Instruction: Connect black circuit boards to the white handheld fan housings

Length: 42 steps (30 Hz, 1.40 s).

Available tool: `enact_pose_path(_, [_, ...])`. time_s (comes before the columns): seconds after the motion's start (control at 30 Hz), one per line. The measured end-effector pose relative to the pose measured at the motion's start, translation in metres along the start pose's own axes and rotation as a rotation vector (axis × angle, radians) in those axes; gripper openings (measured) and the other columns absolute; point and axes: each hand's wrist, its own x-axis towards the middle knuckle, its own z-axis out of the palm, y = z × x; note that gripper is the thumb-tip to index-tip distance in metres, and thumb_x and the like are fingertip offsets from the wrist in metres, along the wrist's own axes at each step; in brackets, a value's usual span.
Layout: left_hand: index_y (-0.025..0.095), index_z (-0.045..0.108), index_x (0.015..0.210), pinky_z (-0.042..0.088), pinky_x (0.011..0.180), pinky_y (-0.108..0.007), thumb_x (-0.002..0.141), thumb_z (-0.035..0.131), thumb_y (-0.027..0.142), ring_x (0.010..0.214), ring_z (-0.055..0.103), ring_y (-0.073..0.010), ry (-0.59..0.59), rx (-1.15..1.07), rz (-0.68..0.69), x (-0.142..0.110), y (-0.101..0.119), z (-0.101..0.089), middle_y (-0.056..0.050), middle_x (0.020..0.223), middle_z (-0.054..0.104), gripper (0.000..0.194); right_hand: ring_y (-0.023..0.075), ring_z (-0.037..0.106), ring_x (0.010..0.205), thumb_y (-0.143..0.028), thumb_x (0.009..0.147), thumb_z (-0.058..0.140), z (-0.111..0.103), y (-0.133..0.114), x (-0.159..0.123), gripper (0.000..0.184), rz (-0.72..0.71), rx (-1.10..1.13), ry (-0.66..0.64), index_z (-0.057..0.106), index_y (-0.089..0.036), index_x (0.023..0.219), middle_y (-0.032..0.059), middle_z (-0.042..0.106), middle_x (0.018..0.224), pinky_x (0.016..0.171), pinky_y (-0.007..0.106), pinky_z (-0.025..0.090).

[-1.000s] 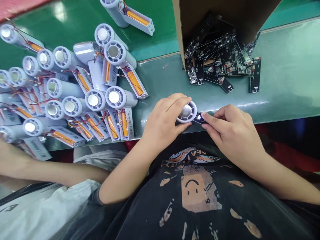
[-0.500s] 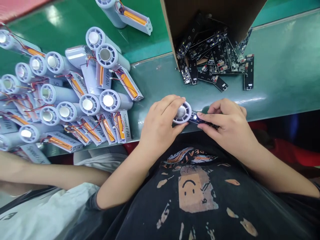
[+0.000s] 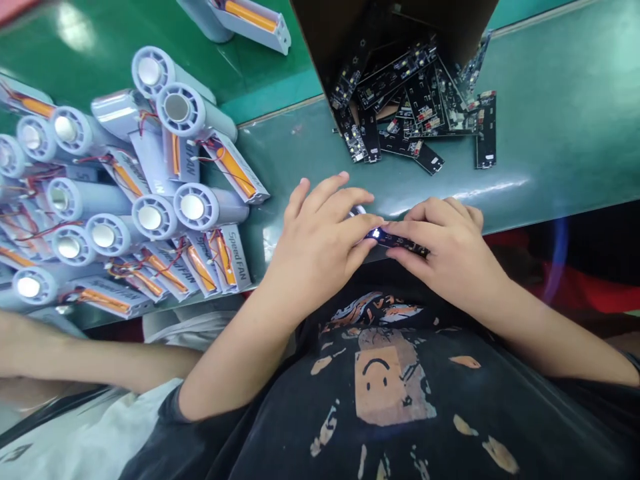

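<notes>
My left hand point(image 3: 320, 243) curls over a small white fan head point(image 3: 358, 211), and only a sliver of its rim shows past my fingers. My right hand point(image 3: 445, 250) pinches a narrow black circuit board point(image 3: 403, 244) between thumb and fingers. A lit LED point(image 3: 375, 234) glows at the board's left end, which sits against my left fingertips. The two hands almost touch above the table's front edge.
To the left lies a heap of white fan bodies point(image 3: 150, 200) with orange batteries, red wires and "Speed FAN" panels. Black circuit boards point(image 3: 415, 113) spill from a tipped cardboard box point(image 3: 380, 27). A co-worker's forearm point(image 3: 100, 353) reaches in at lower left.
My left fingers have closed over the fan head, now mostly hidden. The board's lit end has moved closer to my left hand. The whole scene has shifted left and up in view.
</notes>
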Motion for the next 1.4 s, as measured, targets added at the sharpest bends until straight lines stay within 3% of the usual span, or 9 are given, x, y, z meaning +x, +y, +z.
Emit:
enact_pose_path(0.13, [0.027, 0.072, 0.099, 0.038, 0.11, -0.061, 0.091, 0.059, 0.022, 0.128, 0.055, -0.0328, -0.062, 0.01, 0.025, 0.007, 0.002, -0.005, -0.005, 0.119, 0.069, 0.015, 0.0245, 0.059, 0.1, -0.035, 0.086, 0.07, -0.008, 0.016, -0.017, 0.036, 0.067, 0.073, -0.001, 0.066, -0.026, 0.12, 0.0058, 0.066, 0.109, 0.087, 0.041, 0.037])
enact_pose_path(0.33, [0.028, 0.073, 0.097, 0.038, 0.11, -0.063, 0.09, 0.059, 0.022, 0.12, 0.06, -0.0326, -0.107, 0.013, 0.063, 0.011, 0.002, -0.01, -0.005, 0.116, 0.07, 0.017, 0.0226, 0.06, 0.089, -0.038, 0.089, 0.066, -0.016, 0.018, -0.032, 0.02, 0.093, 0.01, 0.046, 0.074, -0.027, 0.104, 0.0042, 0.069, 0.096, 0.083, 0.04, 0.036])
enact_pose_path(0.7, [0.024, 0.073, 0.098, 0.045, 0.104, -0.055, 0.093, 0.057, 0.022, 0.108, 0.064, -0.0286, -0.114, 0.081, 0.061, 0.013, 0.008, -0.014, -0.006, 0.111, 0.071, 0.017, 0.0207, 0.058, 0.085, -0.033, 0.094, 0.061, -0.008, 0.001, -0.012, 0.019, -0.074, -0.08, 0.092, 0.075, -0.024, 0.104, 0.0042, 0.072, 0.094, 0.08, 0.038, 0.033])
enact_pose_path(1.03, [0.02, 0.073, 0.094, 0.049, 0.091, -0.046, 0.092, 0.057, 0.019, 0.106, 0.063, -0.0277, -0.171, 0.086, 0.048, 0.018, 0.009, -0.017, -0.007, 0.107, 0.071, 0.017, 0.021, 0.055, 0.081, -0.031, 0.092, 0.064, -0.002, -0.002, -0.009, 0.015, -0.056, -0.105, 0.12, 0.076, -0.024, 0.098, 0.0041, 0.069, 0.089, 0.076, 0.038, 0.033])
enact_pose_path(1.2, [0.021, 0.073, 0.094, 0.048, 0.096, -0.046, 0.093, 0.057, 0.02, 0.111, 0.062, -0.0278, -0.159, 0.055, 0.043, 0.016, 0.008, -0.014, -0.007, 0.111, 0.07, 0.016, 0.0218, 0.056, 0.08, -0.031, 0.091, 0.065, -0.001, -0.002, -0.008, 0.014, -0.05, -0.113, 0.13, 0.076, -0.024, 0.097, 0.0046, 0.068, 0.087, 0.075, 0.039, 0.034])
enact_pose_path(1.3, [0.023, 0.069, 0.109, 0.041, 0.108, -0.052, 0.093, 0.057, 0.021, 0.123, 0.058, -0.0292, -0.114, 0.028, 0.047, 0.008, 0.004, -0.011, -0.007, 0.122, 0.068, 0.02, 0.0225, 0.058, 0.081, -0.031, 0.09, 0.066, 0.0, -0.001, -0.008, 0.014, -0.049, -0.096, 0.139, 0.075, -0.024, 0.097, 0.0046, 0.068, 0.087, 0.075, 0.039, 0.035])
enact_pose_path(1.4, [0.025, 0.053, 0.135, 0.033, 0.115, -0.056, 0.091, 0.061, 0.024, 0.136, 0.048, -0.0312, -0.046, -0.014, -0.007, -0.002, -0.003, -0.008, -0.009, 0.141, 0.058, 0.045, 0.0226, 0.06, 0.082, -0.03, 0.088, 0.068, 0.002, 0.004, -0.008, 0.015, -0.037, -0.031, 0.139, 0.074, -0.023, 0.099, 0.0052, 0.068, 0.088, 0.075, 0.04, 0.038])
